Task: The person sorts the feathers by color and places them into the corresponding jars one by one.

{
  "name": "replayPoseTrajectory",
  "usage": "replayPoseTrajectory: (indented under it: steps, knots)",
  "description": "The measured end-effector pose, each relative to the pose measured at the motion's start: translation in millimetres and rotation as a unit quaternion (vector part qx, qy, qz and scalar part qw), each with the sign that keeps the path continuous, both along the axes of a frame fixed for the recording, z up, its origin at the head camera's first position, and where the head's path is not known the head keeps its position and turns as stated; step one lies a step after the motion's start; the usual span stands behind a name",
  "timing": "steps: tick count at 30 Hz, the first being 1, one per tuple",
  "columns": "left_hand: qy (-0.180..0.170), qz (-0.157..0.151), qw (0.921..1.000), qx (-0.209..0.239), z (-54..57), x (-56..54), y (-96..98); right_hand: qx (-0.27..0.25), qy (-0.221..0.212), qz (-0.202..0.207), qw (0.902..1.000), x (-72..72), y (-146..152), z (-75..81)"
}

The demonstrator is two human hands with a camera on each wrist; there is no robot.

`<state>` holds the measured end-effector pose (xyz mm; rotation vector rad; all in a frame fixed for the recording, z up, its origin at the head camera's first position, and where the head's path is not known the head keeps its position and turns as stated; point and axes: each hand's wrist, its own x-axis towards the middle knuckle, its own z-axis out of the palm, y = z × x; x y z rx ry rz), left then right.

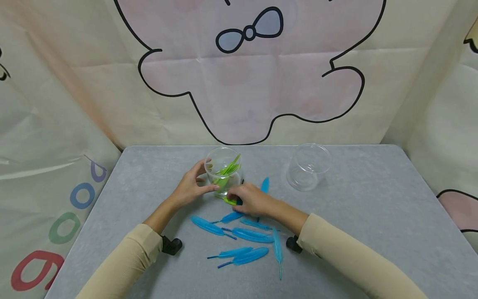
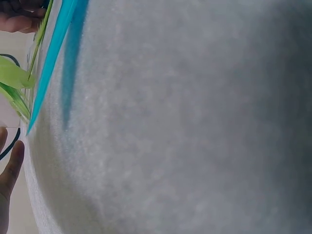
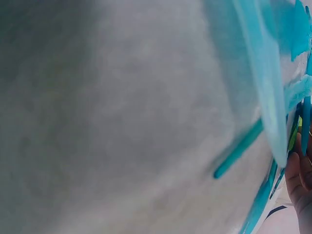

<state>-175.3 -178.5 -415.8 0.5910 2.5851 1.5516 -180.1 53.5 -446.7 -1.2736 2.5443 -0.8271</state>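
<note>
- The left hand [image 1: 192, 187] is curving round the left side of a clear cup [image 1: 234, 183], thumb in front and fingers behind, probably so that so light a cup isn't sliding or tipping.
- The cup is standing upright on the table [image 1: 373, 199], with green feathers [image 1: 227, 169] leaning inside it.
- The right hand [image 1: 251, 200] is bending its fingers nearly closed just in front of the cup, seemingly pinching a loose green feather [image 1: 226, 200] by one end; a low, fine grip is likely suiting something so thin.
- Blue feathers [image 1: 253, 235] are lying scattered, mostly nearer the person, perhaps leaving both hands within easy reach.
- A second clear cup [image 1: 304, 175] is standing apart on the right, untouched, apparently out of the hands' way.
</note>
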Motion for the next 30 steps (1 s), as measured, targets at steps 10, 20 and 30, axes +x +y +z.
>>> replayPoseTrajectory:
  steps: [10, 20, 30]
  knots:
    - [0.008, 0.009, 0.9999, 0.003, -39.0, -18.6, -8.8, -0.019, -0.01, -0.013, 0.9997, -1.2, -1.0, -4.8]
    - [0.003, 0.01, 0.9999, 0.007, -32.1, -15.0, -6.7, -0.048, -0.036, -0.011, 0.9981, -3.0, -1.3, -8.7]
    - [0.017, 0.005, 0.9998, 0.004, -38.7, -18.4, -9.5, -0.046, -0.036, -0.006, 0.9983, -3.5, -3.4, -8.6]
